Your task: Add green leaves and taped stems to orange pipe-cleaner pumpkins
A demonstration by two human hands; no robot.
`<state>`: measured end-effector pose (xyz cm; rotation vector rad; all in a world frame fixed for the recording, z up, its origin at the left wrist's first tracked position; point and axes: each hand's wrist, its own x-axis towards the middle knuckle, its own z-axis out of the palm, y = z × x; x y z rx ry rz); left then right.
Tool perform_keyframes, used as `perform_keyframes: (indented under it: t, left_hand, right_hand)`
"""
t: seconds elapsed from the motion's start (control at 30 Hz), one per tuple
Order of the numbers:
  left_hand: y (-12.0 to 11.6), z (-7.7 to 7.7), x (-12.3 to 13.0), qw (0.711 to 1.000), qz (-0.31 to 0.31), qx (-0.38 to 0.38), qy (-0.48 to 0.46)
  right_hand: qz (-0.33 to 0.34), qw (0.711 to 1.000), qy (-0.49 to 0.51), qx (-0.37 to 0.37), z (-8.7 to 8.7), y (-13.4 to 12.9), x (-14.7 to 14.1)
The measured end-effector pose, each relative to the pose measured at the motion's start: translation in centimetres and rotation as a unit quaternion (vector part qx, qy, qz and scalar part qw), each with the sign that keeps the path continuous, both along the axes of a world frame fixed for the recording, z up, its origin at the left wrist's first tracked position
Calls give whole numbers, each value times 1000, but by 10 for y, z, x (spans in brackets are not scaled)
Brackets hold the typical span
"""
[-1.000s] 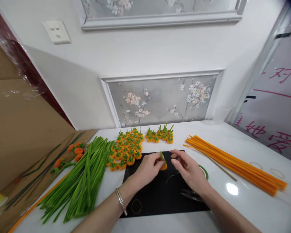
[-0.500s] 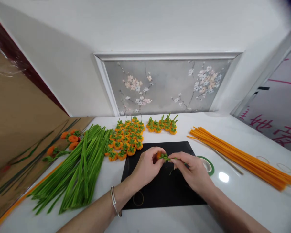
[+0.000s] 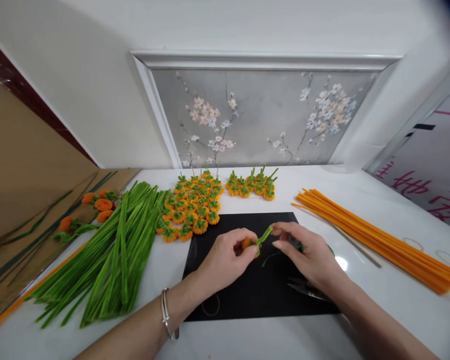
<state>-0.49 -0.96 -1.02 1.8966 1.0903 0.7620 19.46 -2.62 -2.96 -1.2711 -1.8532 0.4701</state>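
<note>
Between the thumb and fingers of my left hand (image 3: pixel 228 255) is a small orange pipe-cleaner pumpkin (image 3: pixel 246 243), partly hidden by those fingers. Its green pipe-cleaner stem (image 3: pixel 264 235) points up and to the right. My right hand (image 3: pixel 303 250) is beside the stem's tip, thumb and index finger apart; the index fingertip is at or very near the tip. Both hands are above a black mat (image 3: pixel 243 295). Under my right hand lies a metal tool with pointed jaws (image 3: pixel 307 288), its handles hidden.
Several finished orange pumpkins (image 3: pixel 191 207) stand behind the mat, with another group (image 3: pixel 253 185) to their right. Green pipe cleaners (image 3: pixel 112 255) lie left, orange ones (image 3: pixel 375 240) right. Orange flowers (image 3: pixel 103 204) lie far left. A thin stick (image 3: pixel 356 242) lies beside the orange bundle.
My right thumb and index finger have parted from the green stem, which now tilts upward. The view has shifted, and the pointed metal tool now shows under my right hand.
</note>
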Motion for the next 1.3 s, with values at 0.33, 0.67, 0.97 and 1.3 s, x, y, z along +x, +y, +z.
perform_keyframes:
  t: [0.33, 0.67, 0.97, 1.3]
  left_hand:
    - [4, -1, 1, 975, 13, -170, -143]
    - [-1, 4, 4, 976, -13, -174, -129]
    - [-10, 8, 7, 976, -43, -195, -85]
    - [2, 12, 0, 964, 22, -205, -167]
  right_hand:
    - [78, 971, -223, 12, 1, 2, 2]
    - [25, 990, 86, -113, 14, -5, -9]
    - [74, 987, 118, -79, 6, -7, -18]
    - [9, 998, 24, -52, 7, 0, -5]
